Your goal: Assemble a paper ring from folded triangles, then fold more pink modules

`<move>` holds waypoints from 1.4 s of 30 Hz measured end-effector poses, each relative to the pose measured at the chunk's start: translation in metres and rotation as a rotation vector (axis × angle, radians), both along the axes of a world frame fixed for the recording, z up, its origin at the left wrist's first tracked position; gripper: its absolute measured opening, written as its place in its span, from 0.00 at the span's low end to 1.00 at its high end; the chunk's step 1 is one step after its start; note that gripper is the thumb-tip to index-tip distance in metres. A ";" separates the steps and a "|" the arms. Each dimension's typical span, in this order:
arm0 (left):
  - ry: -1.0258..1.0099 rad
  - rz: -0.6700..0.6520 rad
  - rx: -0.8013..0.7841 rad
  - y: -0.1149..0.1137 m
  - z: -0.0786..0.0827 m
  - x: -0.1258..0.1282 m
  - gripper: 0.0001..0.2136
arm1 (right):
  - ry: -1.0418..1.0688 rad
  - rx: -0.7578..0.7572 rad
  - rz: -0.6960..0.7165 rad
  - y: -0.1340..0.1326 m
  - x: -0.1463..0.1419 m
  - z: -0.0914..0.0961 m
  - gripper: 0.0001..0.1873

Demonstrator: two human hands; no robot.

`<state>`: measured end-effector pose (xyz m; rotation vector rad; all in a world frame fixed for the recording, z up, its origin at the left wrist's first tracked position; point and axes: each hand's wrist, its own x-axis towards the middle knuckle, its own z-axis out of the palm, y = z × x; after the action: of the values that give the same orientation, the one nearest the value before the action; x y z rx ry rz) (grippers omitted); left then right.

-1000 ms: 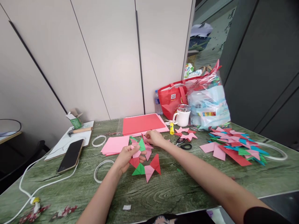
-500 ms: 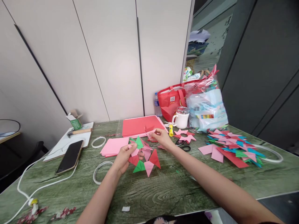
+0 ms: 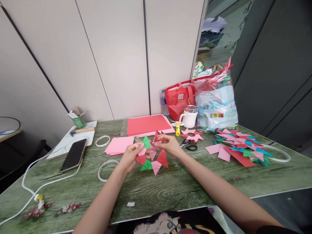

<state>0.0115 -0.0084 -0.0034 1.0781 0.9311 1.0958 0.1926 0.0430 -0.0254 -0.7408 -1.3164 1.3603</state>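
My left hand [image 3: 131, 156] is closed on a partly built ring of folded paper units [image 3: 151, 160] in red, pink and green, held just above the green wood-grain table [image 3: 170, 191]. My right hand [image 3: 168, 144] pinches a small red and pink folded paper piece [image 3: 159, 136] right at the ring's upper edge. Both hands meet over the middle of the table.
Pink sheets [image 3: 119, 145] and red sheets [image 3: 147, 124] lie behind the hands. Scissors [image 3: 188, 146], a glue stick [image 3: 177, 129], pink paper stars [image 3: 192, 135], a white mug [image 3: 189, 117], a red bag [image 3: 179, 99], and a heap of folded pieces [image 3: 237, 149] sit right. A phone [image 3: 74, 154], white rings [image 3: 105, 169] and cable lie left.
My right hand picked a folded piece up off the paper sheets and brought it back to the ring. My left hand kept hold of the ring and lifted it slightly.
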 end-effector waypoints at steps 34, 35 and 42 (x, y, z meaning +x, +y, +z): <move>-0.202 -0.084 0.016 0.001 -0.004 0.007 0.07 | -0.043 0.253 0.011 -0.002 0.003 -0.003 0.16; -0.210 -0.087 0.027 0.001 -0.004 0.007 0.06 | -0.039 0.246 0.002 -0.001 0.004 -0.003 0.19; -0.155 -0.043 0.067 0.000 -0.002 0.007 0.08 | -0.048 0.202 0.135 0.001 0.008 -0.002 0.13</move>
<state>0.0185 -0.0082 -0.0050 1.0471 0.7498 1.1652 0.2003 0.0443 -0.0278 -0.5580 -1.5392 1.2978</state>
